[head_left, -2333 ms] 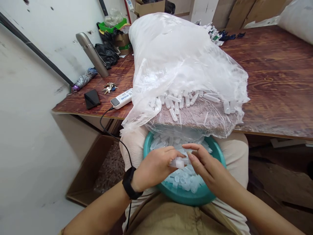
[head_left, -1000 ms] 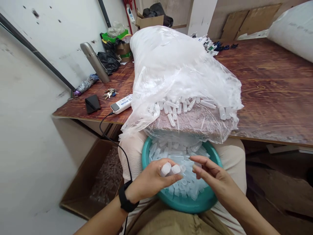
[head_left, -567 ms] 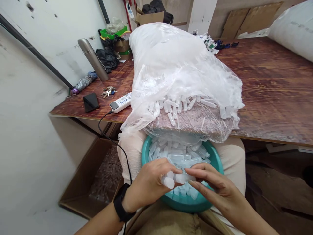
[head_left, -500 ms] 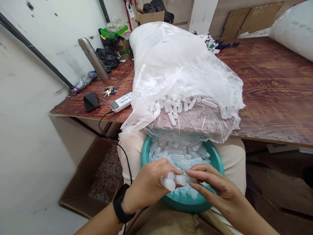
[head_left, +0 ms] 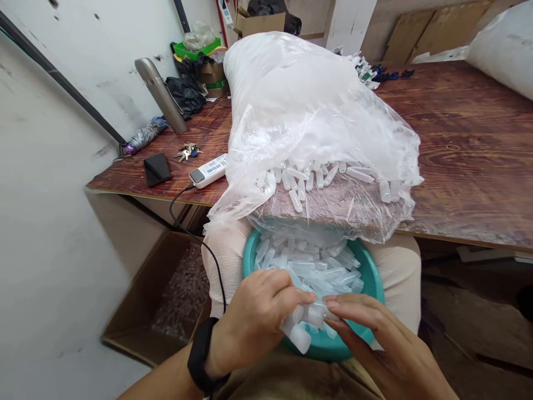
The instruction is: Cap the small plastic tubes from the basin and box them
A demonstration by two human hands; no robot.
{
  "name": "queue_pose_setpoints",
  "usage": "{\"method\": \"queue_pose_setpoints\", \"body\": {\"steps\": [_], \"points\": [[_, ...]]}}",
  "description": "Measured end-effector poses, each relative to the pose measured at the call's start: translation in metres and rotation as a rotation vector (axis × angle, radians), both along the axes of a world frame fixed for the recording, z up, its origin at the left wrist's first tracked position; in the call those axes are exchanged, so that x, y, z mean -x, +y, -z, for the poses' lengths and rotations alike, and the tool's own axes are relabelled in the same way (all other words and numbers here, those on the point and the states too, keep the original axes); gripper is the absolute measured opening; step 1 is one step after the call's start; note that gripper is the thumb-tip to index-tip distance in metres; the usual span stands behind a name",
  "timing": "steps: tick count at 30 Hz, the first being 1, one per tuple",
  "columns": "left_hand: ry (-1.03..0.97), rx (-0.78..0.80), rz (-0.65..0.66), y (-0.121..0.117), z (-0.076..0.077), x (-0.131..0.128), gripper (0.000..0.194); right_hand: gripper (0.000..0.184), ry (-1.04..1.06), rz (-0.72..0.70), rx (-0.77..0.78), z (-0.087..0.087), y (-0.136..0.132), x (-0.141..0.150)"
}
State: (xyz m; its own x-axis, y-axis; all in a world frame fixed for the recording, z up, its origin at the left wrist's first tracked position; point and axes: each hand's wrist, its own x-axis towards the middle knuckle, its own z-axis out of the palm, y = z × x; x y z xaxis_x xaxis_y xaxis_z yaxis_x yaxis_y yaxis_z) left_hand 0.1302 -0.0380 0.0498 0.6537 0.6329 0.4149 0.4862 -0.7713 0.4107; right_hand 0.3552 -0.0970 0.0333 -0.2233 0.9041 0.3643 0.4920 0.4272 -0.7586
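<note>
My left hand (head_left: 262, 311), with a black band on the wrist, is closed around several frosted plastic tubes (head_left: 300, 338). Their wide ends point toward me, and one sticks out lower than the others. Thumb and fingertips of my right hand (head_left: 375, 328) pinch a tube (head_left: 327, 310) beside the left thumb; the fingers partly cover it. Both hands are above a teal basin (head_left: 377, 283) on my lap, between my legs. Many similar loose tubes (head_left: 328, 273) fill the basin.
A big white plastic bag (head_left: 287, 83) spills tubes at the table edge (head_left: 466, 233). On the left are a flask (head_left: 162, 97), keys (head_left: 189, 151), a black wallet-like object (head_left: 157, 169) and a white device (head_left: 209, 171) with a cable. A cardboard box (head_left: 137, 311) stands below.
The tubes in my left hand have tilted, and one now juts lower toward me. My right fingertips have shifted slightly right and down. The view has moved a little.
</note>
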Motion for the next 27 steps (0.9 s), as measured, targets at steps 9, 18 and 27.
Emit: {"method": "queue_pose_setpoints", "body": {"steps": [9,18,27], "points": [[-0.030,0.024,0.030,-0.001,-0.001,-0.004,0.014,0.028,-0.013,0.056,0.307,-0.002,-0.001,-0.003],[-0.057,0.059,0.017,0.000,0.003,-0.003,0.013,0.019,-0.215,-0.007,0.120,-0.005,0.003,-0.006],[-0.027,0.121,0.012,-0.008,0.007,0.001,0.014,0.031,-0.388,-0.125,0.055,-0.010,0.009,-0.005]]}}
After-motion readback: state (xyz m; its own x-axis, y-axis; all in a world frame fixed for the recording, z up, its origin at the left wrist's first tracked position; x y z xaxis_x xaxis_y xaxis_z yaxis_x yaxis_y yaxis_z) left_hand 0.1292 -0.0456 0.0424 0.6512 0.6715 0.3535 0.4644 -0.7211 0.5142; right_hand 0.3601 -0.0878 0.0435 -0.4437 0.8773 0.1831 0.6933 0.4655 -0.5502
